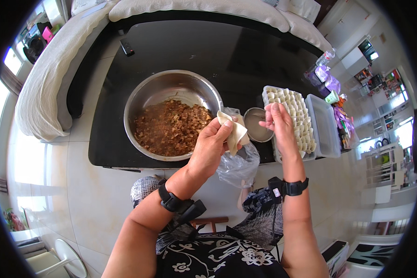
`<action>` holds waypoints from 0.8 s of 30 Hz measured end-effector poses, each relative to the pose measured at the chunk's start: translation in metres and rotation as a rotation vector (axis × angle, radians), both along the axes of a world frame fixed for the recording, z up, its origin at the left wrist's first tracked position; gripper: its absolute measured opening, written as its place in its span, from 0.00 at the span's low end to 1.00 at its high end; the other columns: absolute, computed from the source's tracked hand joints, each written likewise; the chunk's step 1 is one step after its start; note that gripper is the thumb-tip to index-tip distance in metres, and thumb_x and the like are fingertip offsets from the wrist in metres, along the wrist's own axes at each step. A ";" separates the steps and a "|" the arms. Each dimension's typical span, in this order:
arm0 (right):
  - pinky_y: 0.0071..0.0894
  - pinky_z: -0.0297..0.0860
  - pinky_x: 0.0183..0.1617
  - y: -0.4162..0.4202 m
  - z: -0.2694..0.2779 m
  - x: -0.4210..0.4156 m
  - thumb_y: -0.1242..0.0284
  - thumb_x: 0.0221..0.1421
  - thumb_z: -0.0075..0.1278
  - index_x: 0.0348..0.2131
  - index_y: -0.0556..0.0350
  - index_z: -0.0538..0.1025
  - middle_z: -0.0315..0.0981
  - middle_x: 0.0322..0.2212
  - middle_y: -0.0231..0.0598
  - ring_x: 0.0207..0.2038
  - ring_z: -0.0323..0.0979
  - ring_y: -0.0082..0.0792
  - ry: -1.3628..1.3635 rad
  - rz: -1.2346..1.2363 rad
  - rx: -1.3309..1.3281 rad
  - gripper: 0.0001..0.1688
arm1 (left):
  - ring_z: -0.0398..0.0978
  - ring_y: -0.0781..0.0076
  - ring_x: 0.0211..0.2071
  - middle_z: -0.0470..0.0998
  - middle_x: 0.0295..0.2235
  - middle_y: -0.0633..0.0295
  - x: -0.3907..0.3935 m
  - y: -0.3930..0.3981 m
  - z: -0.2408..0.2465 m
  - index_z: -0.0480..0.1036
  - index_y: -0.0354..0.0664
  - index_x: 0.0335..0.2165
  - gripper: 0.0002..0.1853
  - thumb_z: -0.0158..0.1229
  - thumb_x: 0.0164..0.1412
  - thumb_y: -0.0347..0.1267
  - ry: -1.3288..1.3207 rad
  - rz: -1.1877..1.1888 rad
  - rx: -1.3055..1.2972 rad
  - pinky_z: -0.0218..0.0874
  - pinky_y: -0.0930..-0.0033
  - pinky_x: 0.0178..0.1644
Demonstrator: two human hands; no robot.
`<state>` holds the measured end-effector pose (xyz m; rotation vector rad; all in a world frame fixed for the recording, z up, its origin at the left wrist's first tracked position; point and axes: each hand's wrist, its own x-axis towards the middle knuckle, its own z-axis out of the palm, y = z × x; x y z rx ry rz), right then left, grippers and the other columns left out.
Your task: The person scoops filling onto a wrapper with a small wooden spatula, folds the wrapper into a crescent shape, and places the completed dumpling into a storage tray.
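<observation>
My left hand pinches a folded dough wrapper between thumb and fingers, beside the rim of a large steel basin. Brown minced filling covers the basin's bottom. Behind the wrapper, part of what looks like a wrapper stack shows. To its right stands a small metal bowl of cloudy liquid. My right hand hovers between this bowl and a plastic tray of folded dumplings, fingers bent and somewhat apart, with nothing visible in them. It hides part of the tray.
A clear plastic bag hangs over the black table's near edge. Right of the dumplings lies a translucent plastic container. Purple packages and a paper cup line the right edge. A remote control lies far left.
</observation>
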<state>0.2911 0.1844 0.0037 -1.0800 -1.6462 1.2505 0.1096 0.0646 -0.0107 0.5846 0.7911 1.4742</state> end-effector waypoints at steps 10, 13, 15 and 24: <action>0.22 0.65 0.31 0.021 -0.046 0.004 0.45 0.63 0.43 0.34 0.58 0.70 0.64 0.22 0.28 0.25 0.63 0.19 -0.235 0.135 -0.020 0.31 | 0.74 0.78 0.39 0.75 0.39 0.61 0.012 0.004 0.003 0.66 0.36 0.52 0.17 0.47 0.69 0.33 0.034 -0.134 0.015 0.67 0.74 0.44; 0.22 0.64 0.32 0.018 -0.041 0.004 0.49 0.65 0.42 0.36 0.58 0.69 0.64 0.22 0.28 0.25 0.63 0.19 -0.209 0.099 0.065 0.28 | 0.74 0.75 0.42 0.75 0.41 0.59 0.013 0.010 -0.006 0.63 0.34 0.53 0.19 0.48 0.67 0.30 0.063 -0.203 0.029 0.67 0.71 0.48; 0.22 0.64 0.32 0.018 -0.028 0.010 0.50 0.66 0.41 0.37 0.57 0.69 0.64 0.22 0.28 0.25 0.63 0.19 -0.139 0.048 0.199 0.26 | 0.74 0.73 0.44 0.74 0.43 0.59 0.013 0.011 -0.003 0.62 0.32 0.54 0.20 0.49 0.65 0.27 0.044 -0.211 0.011 0.66 0.71 0.51; 0.31 0.72 0.46 -0.038 0.033 -0.011 0.44 0.63 0.38 0.44 0.59 0.67 0.64 0.29 0.30 0.33 0.67 0.20 0.196 0.361 -0.011 0.34 | 0.74 0.74 0.38 0.76 0.37 0.59 0.022 0.012 -0.009 0.71 0.31 0.44 0.15 0.50 0.60 0.28 0.072 -0.175 -0.031 0.64 0.73 0.43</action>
